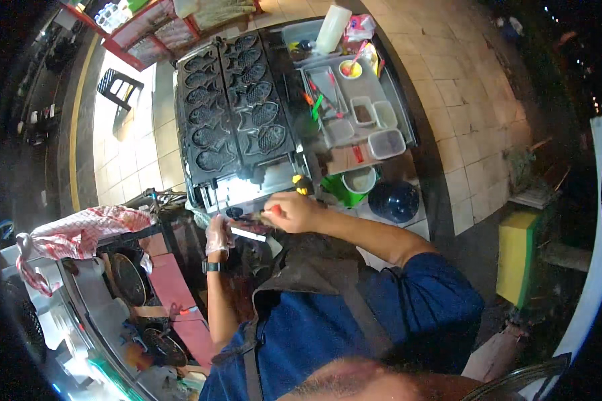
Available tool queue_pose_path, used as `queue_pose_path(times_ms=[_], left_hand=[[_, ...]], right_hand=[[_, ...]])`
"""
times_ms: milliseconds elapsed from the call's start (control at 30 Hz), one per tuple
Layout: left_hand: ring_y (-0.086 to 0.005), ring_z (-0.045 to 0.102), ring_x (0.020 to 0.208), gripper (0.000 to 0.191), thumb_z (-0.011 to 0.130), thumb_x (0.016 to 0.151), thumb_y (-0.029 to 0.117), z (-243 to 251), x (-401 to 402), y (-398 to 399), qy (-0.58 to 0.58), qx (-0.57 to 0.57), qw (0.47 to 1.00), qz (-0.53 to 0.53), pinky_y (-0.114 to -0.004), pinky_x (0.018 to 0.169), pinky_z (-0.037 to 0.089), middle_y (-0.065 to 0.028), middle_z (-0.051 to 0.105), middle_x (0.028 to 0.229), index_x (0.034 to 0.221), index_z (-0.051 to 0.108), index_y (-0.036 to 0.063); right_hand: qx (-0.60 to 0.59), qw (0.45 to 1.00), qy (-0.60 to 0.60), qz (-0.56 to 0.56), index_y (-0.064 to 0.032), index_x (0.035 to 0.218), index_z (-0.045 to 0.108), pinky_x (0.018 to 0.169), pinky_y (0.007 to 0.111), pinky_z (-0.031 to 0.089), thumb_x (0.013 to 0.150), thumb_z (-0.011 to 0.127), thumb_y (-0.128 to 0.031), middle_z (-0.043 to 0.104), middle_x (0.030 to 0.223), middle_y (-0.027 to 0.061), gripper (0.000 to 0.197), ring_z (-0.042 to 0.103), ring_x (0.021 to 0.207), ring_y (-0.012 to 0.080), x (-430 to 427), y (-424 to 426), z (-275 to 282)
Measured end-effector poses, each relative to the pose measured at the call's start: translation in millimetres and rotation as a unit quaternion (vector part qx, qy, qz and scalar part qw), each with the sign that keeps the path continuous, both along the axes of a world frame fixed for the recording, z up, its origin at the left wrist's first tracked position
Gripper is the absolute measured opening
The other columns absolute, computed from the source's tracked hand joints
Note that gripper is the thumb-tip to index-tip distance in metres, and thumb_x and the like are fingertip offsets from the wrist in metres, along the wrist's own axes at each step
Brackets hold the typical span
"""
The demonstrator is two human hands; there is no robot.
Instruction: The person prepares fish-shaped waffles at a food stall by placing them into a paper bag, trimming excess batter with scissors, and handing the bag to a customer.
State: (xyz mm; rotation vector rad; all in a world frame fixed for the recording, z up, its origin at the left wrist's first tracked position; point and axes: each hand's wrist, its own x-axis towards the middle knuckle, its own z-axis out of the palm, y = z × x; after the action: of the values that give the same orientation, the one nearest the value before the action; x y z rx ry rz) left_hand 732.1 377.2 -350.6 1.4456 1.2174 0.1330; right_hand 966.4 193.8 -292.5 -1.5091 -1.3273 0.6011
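Note:
In front of me is a cast taiyaki pan (237,163) with two hinged halves of fish-shaped molds, lying open flat; the molds look dark, with no batter visible. At its near side is a shiny metal front panel (268,183). My left hand (218,234), in a clear plastic glove with a dark watch at the wrist, is by the panel's left corner, near a thin rod (215,198); its grip is unclear. My right hand (296,211), bare, is closed around a red-ended tool (276,210) whose far part is blurred. A white strip (248,234) lies between the hands.
Right of the pan, a tray (368,92) carries plastic tubs, a yellow bowl (350,69) and red and green utensils. A white bucket (359,179) and a dark round object (394,201) are below. A checkered cloth (88,233) hangs over the cart at left; a stool (120,87) stands beyond.

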Motion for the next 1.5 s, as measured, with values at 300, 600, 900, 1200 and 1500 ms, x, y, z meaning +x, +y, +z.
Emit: queue_pose_path(times_ms=[300,600,900,1200,1500], left_hand=[[-0.0296,0.054,0.068,0.027,0.044,0.101,0.029,-52,-16,4,-0.003,0.097,0.994,-0.045,-0.044,0.061,0.042,-0.009,0.05,0.072,0.087,0.053,0.0081],[-0.0126,0.049,0.059,0.034,0.049,0.102,0.04,-86,-27,-12,0.0,0.216,0.976,0.009,-0.032,0.053,0.04,-0.0018,0.052,0.07,0.101,0.057,0.0066],[-0.0157,0.05,0.063,0.037,0.044,0.103,0.039,-75,-12,-7,0.031,0.247,0.968,-0.025,-0.034,0.058,0.043,-0.0054,0.054,0.072,0.096,0.056,0.0049],[-0.0385,0.064,0.078,0.034,0.048,0.099,0.036,-27,6,-27,0.088,0.346,0.934,-0.038,-0.047,0.069,0.05,-0.022,0.064,0.085,0.101,0.061,0.0054],[-0.037,0.057,0.1,0.027,0.066,0.086,0.025,35,-6,-118,0.101,0.53,0.835,0.109,-0.049,0.085,0.046,-0.0168,0.061,0.105,0.106,0.064,0.0078]], right_hand=[[-0.027,0.871,-0.315,-0.376,-0.0049,0.087,0.065,0.071,0.043,0.05,0.089,0.064,-0.017,0.06,0.082,0.0151,0.012,0.059,0.079,0.0362,357,-61,-54],[-0.184,0.721,-0.428,-0.513,-0.0044,0.102,0.067,0.094,0.052,0.039,0.082,0.073,-0.036,0.054,0.115,0.019,0.038,0.051,0.109,0.0338,329,-49,-68],[-0.36,0.827,-0.396,-0.176,-0.0076,0.114,0.068,0.105,0.051,0.034,0.083,0.068,-0.039,0.064,0.117,0.0179,0.044,0.051,0.121,0.0379,343,-27,-180],[-0.372,0.777,-0.505,-0.065,-0.0047,0.091,0.074,0.087,0.051,0.046,0.089,0.061,-0.041,0.071,0.094,0.0187,0.039,0.065,0.095,0.0394,284,5,-104],[-0.225,0.668,0.132,0.697,-0.0022,0.077,0.054,0.069,0.034,0.044,0.092,0.067,-0.022,0.054,0.079,0.0066,0.028,0.055,0.074,0.0194,103,25,43]])
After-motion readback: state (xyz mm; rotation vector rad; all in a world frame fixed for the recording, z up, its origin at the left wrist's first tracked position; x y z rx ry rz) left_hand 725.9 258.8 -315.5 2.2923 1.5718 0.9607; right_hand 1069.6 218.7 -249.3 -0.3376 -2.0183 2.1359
